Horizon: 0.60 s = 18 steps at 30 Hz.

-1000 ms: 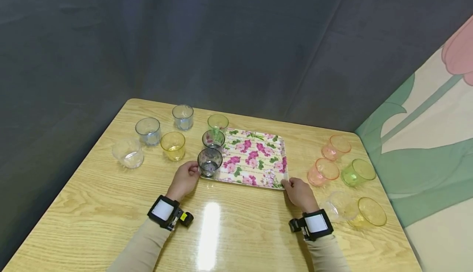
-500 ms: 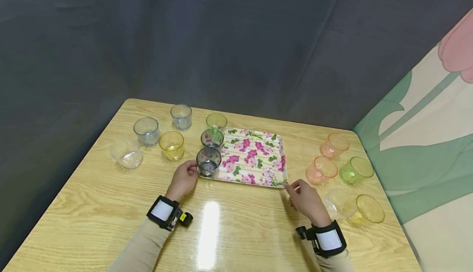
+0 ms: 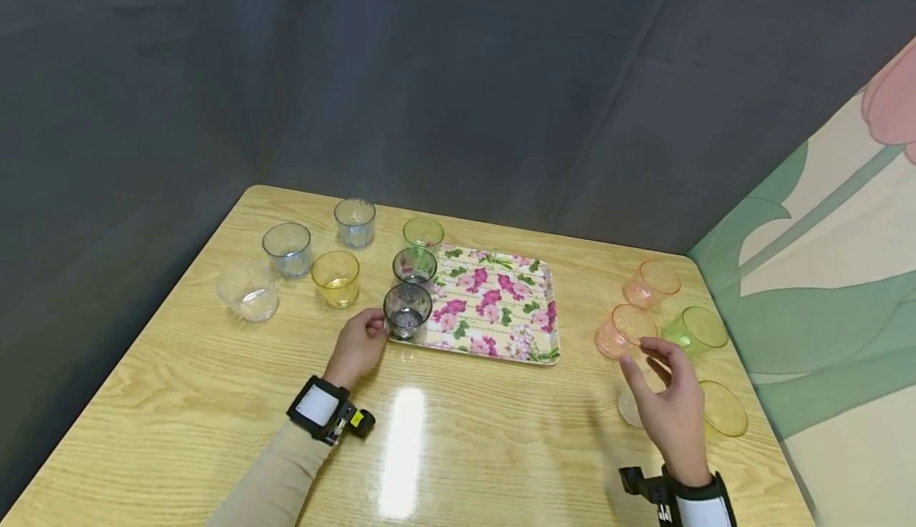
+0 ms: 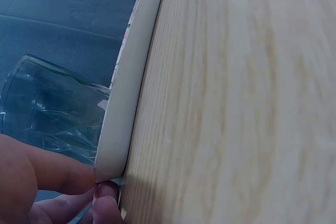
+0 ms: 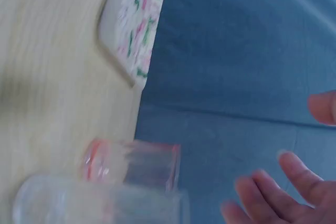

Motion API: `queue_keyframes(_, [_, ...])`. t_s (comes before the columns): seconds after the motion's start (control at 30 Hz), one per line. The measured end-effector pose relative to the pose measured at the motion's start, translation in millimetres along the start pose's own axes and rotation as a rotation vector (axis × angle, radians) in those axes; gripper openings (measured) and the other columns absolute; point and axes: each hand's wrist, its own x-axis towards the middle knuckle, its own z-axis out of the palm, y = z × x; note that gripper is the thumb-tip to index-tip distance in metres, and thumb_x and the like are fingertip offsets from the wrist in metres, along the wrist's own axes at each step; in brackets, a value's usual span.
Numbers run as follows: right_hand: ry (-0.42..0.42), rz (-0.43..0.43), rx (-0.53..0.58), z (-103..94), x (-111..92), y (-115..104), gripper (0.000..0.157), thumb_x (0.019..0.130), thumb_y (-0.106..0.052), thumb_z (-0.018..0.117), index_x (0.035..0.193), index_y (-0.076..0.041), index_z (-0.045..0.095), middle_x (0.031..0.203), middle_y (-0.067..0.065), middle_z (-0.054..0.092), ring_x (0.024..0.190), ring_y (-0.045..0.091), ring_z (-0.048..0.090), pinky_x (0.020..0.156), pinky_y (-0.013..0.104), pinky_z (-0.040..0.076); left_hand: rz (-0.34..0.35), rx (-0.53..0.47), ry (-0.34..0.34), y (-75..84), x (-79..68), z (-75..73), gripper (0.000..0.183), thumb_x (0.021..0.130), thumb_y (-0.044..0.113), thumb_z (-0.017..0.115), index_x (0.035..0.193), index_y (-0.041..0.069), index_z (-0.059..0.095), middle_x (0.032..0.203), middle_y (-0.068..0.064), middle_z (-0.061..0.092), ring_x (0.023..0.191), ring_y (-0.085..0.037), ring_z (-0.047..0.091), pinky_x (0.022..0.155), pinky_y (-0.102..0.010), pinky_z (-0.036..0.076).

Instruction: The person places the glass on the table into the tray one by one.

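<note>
A flowered tray point(image 3: 501, 304) lies on the table, with two dark grey cups point(image 3: 408, 312) and a green cup point(image 3: 424, 234) along its left side. My left hand point(image 3: 356, 350) pinches the tray's near left corner; in the left wrist view the fingers point(image 4: 68, 174) meet at the white rim beside the cup. Fingers spread and holding nothing, my right hand point(image 3: 673, 412) is above the right side of the table. It partly hides a clear cup point(image 3: 629, 410), and the fingertips are near a pink cup point(image 3: 622, 335); contact cannot be told.
Another pink cup point(image 3: 650, 284), a green cup point(image 3: 694, 331) and a yellow cup point(image 3: 726, 409) stand at the right. To the left are a clear cup point(image 3: 249, 292), two bluish cups point(image 3: 288, 253) and a yellow cup point(image 3: 336, 280). A dark curtain point(image 3: 458, 98) hangs behind.
My right hand has let go of the tray's near right corner and moved right to the cups there, its fingers spreading. The left hand stays at its corner; the tray has not visibly moved.
</note>
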Motion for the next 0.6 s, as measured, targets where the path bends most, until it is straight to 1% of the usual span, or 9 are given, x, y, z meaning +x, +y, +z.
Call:
queue_keyframes(0.1, [0.085,0.012,0.025,-4.4,1,10,0.048,0.082,-0.016,0.067,0.124,-0.001,0.050,0.127,0.012,0.049,0.120,0.024,0.041,0.105,0.044,0.031,0.001,0.002,-0.002,0.4,0.2,-0.8,0.031,0.087,0.006,0.054,0.117,-0.001,0.058,0.095,-0.013,0.056,0.087,-0.024,0.052,0.077,-0.038,0.044])
queue_keyframes(0.17, [0.112,0.034,0.035,-7.1,0,16,0.053,0.082,-0.017,0.067,0.129,-0.002,0.047,0.133,0.015,0.045,0.126,0.027,0.036,0.107,0.050,0.025,-0.002,-0.001,-0.003,0.9,0.0,-1.0,0.031,0.087,0.006,0.054,0.117,-0.001,0.058,0.094,-0.013,0.056,0.087,-0.024,0.052,0.077,-0.038,0.044])
queue_keyframes(0.3, [0.112,0.113,0.052,-9.8,-2,24,0.063,0.083,-0.021,0.066,0.136,-0.004,0.038,0.139,0.016,0.038,0.130,0.028,0.030,0.109,0.051,0.020,0.004,-0.004,-0.001,1.3,-0.2,-1.7,0.032,0.087,0.006,0.054,0.117,-0.001,0.058,0.095,-0.014,0.056,0.087,-0.024,0.052,0.077,-0.039,0.045])
queue_keyframes(0.43, [0.089,0.188,0.054,-9.1,-5,30,0.069,0.084,-0.026,0.065,0.139,-0.002,0.031,0.140,0.019,0.035,0.131,0.030,0.028,0.109,0.052,0.018,0.001,-0.007,-0.004,1.3,0.1,-2.0,0.033,0.086,0.006,0.054,0.118,-0.001,0.057,0.095,-0.014,0.057,0.088,-0.024,0.053,0.077,-0.039,0.045])
queue_keyframes(0.6, [0.052,0.240,0.017,-7.0,-7,38,0.076,0.083,-0.031,0.065,0.142,-0.001,0.027,0.143,0.023,0.030,0.132,0.035,0.024,0.108,0.057,0.017,-0.001,-0.015,-0.003,0.2,1.2,-1.1,0.032,0.086,0.005,0.054,0.118,-0.001,0.057,0.096,-0.014,0.057,0.087,-0.024,0.053,0.077,-0.039,0.045])
